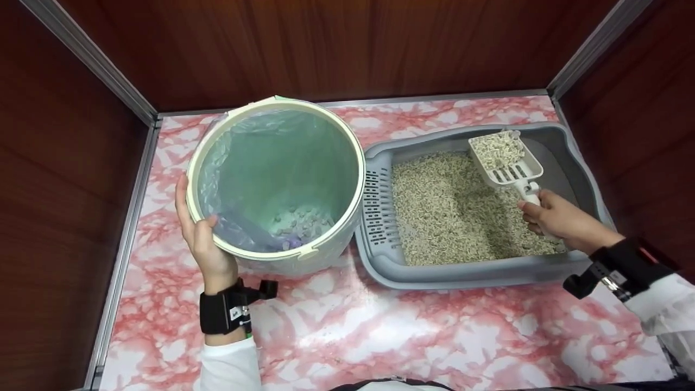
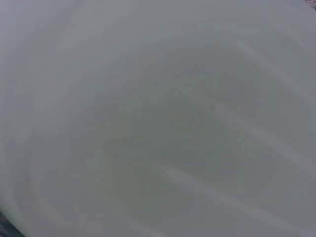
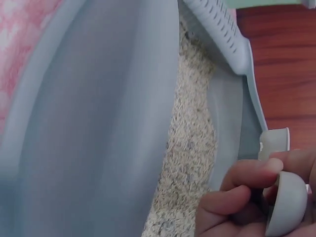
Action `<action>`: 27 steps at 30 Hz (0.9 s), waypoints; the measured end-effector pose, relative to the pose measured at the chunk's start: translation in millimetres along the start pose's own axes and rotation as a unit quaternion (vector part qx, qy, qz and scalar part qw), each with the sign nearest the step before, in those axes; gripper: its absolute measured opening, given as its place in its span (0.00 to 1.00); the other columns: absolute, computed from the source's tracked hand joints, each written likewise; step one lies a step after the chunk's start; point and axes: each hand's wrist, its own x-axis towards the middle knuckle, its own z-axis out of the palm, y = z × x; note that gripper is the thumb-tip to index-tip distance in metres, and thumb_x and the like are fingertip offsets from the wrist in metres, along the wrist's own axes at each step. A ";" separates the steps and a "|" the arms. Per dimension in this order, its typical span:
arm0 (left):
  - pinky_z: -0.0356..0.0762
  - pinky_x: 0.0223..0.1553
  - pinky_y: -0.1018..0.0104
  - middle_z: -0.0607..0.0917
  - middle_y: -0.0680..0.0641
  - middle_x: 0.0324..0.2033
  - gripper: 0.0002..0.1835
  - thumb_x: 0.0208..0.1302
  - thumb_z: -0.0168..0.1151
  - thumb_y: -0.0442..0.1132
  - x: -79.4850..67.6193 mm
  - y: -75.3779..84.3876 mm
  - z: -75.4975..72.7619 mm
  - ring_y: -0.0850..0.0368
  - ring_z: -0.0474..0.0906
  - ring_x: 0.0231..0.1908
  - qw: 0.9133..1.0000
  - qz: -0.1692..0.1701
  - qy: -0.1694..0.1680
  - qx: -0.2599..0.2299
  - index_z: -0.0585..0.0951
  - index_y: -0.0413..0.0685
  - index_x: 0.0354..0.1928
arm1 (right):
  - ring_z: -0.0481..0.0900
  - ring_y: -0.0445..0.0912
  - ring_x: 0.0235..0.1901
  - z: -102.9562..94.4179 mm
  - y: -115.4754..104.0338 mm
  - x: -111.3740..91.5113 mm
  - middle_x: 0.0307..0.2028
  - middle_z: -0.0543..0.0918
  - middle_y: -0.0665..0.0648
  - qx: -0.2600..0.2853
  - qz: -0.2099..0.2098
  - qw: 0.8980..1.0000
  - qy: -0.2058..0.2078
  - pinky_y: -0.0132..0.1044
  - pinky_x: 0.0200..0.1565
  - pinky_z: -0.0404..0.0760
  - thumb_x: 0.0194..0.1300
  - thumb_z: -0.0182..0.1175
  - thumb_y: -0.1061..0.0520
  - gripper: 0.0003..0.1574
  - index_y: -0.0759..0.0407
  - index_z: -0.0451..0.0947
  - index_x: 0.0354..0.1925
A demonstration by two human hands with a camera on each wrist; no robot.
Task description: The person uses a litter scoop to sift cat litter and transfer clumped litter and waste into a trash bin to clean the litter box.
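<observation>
My left hand (image 1: 203, 244) grips the left rim of a round, pale bin (image 1: 320, 258), thumb over the edge and fingers along the outside. A thin translucent bag (image 1: 239, 231) lines the bin, with greyish clumps (image 1: 307, 224) at the bottom. In the left wrist view, the bin's blurred pale wall (image 2: 158, 118) fills nearly everything. My right hand (image 1: 559, 220) holds a white litter scoop (image 1: 532, 165) by its handle, above the right part of a grey litter box (image 1: 461, 274). Pellet litter and a few clumps (image 1: 499, 149) lie heaped in the slotted scoop.
Pale pellet litter (image 1: 440, 212) covers much of the box floor, with the grey floor bare at the right end. The box's slotted left ledge (image 1: 374, 206) stands against the bin. Dark wood panels (image 1: 347, 49) enclose the red-and-white marbled table (image 1: 347, 331) on three sides.
</observation>
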 end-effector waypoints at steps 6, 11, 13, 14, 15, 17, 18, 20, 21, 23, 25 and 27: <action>0.65 0.61 0.49 0.60 0.47 0.69 0.43 0.47 0.32 0.22 0.3 0.4 -0.5 0.47 0.58 0.68 1.000 0.001 -0.002 0.001 0.56 0.47 0.71 | 0.59 0.37 0.20 15.2 -3.1 -6.9 0.24 0.62 0.50 -0.025 -0.037 0.998 0.036 0.28 0.21 0.62 0.75 0.38 0.53 0.14 0.62 0.48 0.44; 0.63 0.62 0.49 0.60 0.47 0.69 0.43 0.46 0.31 0.22 0.5 0.2 -1.2 0.48 0.58 0.68 1.000 0.002 0.002 0.004 0.56 0.46 0.71 | 0.60 0.37 0.20 28.7 -2.7 -7.9 0.23 0.62 0.50 -0.031 -0.080 0.994 0.070 0.30 0.21 0.62 0.74 0.41 0.54 0.12 0.61 0.51 0.43; 0.62 0.62 0.49 0.59 0.47 0.70 0.43 0.46 0.30 0.22 0.3 -0.2 -1.6 0.48 0.57 0.68 1.000 0.003 0.002 0.005 0.55 0.45 0.71 | 0.60 0.37 0.20 32.2 -2.5 -7.6 0.23 0.63 0.49 -0.034 -0.099 0.991 0.089 0.31 0.20 0.62 0.74 0.42 0.53 0.12 0.60 0.52 0.43; 0.63 0.61 0.49 0.59 0.47 0.70 0.43 0.46 0.30 0.22 0.4 -0.5 -1.7 0.48 0.57 0.68 1.000 0.002 0.002 0.004 0.56 0.46 0.71 | 0.61 0.37 0.19 33.6 -2.8 -7.3 0.23 0.63 0.49 -0.031 -0.108 0.989 0.098 0.31 0.19 0.63 0.74 0.42 0.53 0.12 0.60 0.52 0.43; 0.63 0.61 0.50 0.59 0.47 0.70 0.43 0.46 0.30 0.22 0.3 -0.6 -1.7 0.48 0.57 0.68 1.000 0.002 0.002 0.005 0.56 0.46 0.71 | 0.61 0.37 0.19 34.7 -3.0 -6.8 0.23 0.64 0.49 -0.026 -0.118 0.987 0.106 0.31 0.18 0.62 0.74 0.42 0.54 0.12 0.60 0.53 0.43; 0.64 0.61 0.50 0.59 0.48 0.70 0.43 0.47 0.31 0.22 0.2 -0.7 -1.7 0.48 0.57 0.68 1.000 0.001 0.000 0.005 0.56 0.48 0.71 | 0.62 0.37 0.19 36.4 -3.9 -6.4 0.23 0.64 0.48 -0.018 -0.136 0.983 0.120 0.30 0.18 0.63 0.73 0.43 0.54 0.12 0.60 0.53 0.43; 0.64 0.61 0.49 0.59 0.48 0.70 0.43 0.47 0.31 0.22 0.4 -0.8 -1.6 0.48 0.57 0.68 1.000 0.000 -0.001 0.005 0.56 0.48 0.71 | 0.62 0.37 0.20 37.0 -4.6 -6.5 0.23 0.65 0.48 -0.014 -0.144 0.981 0.127 0.30 0.19 0.63 0.73 0.43 0.54 0.12 0.60 0.53 0.43; 0.65 0.61 0.49 0.58 0.48 0.70 0.43 0.47 0.31 0.22 0.5 -0.8 -1.3 0.48 0.57 0.68 1.000 -0.001 -0.002 0.002 0.57 0.49 0.71 | 0.63 0.37 0.21 37.8 -6.4 -6.9 0.24 0.66 0.48 0.003 -0.157 0.979 0.133 0.30 0.20 0.65 0.73 0.44 0.55 0.11 0.60 0.53 0.43; 0.65 0.61 0.49 0.58 0.48 0.70 0.43 0.47 0.31 0.22 0.4 -0.6 -1.2 0.48 0.57 0.68 1.000 -0.002 -0.003 0.001 0.57 0.49 0.72 | 0.64 0.37 0.21 37.9 -7.2 -7.3 0.24 0.66 0.48 0.004 -0.163 0.977 0.138 0.29 0.21 0.66 0.73 0.44 0.55 0.11 0.60 0.54 0.44; 0.65 0.61 0.49 0.58 0.48 0.70 0.43 0.47 0.31 0.22 0.6 -0.5 -1.0 0.48 0.57 0.68 1.000 -0.002 -0.004 -0.002 0.56 0.48 0.72 | 0.65 0.37 0.22 38.0 -9.1 -8.6 0.24 0.67 0.47 0.011 -0.173 0.974 0.143 0.29 0.22 0.67 0.73 0.44 0.55 0.11 0.59 0.54 0.44; 0.65 0.61 0.49 0.59 0.48 0.70 0.43 0.48 0.31 0.22 0.8 -0.5 -1.1 0.47 0.58 0.68 1.000 -0.003 -0.003 -0.002 0.56 0.48 0.72 | 0.66 0.38 0.22 37.9 -11.3 -9.1 0.24 0.68 0.48 0.038 -0.186 0.972 0.140 0.29 0.23 0.67 0.72 0.45 0.56 0.10 0.59 0.55 0.45; 0.65 0.61 0.49 0.59 0.48 0.70 0.43 0.47 0.31 0.22 0.7 -0.3 -1.6 0.48 0.58 0.68 1.000 -0.002 -0.002 -0.002 0.57 0.48 0.72 | 0.65 0.38 0.21 37.9 -13.3 -9.0 0.23 0.68 0.48 0.074 -0.201 0.968 0.133 0.29 0.22 0.66 0.72 0.45 0.57 0.10 0.60 0.55 0.45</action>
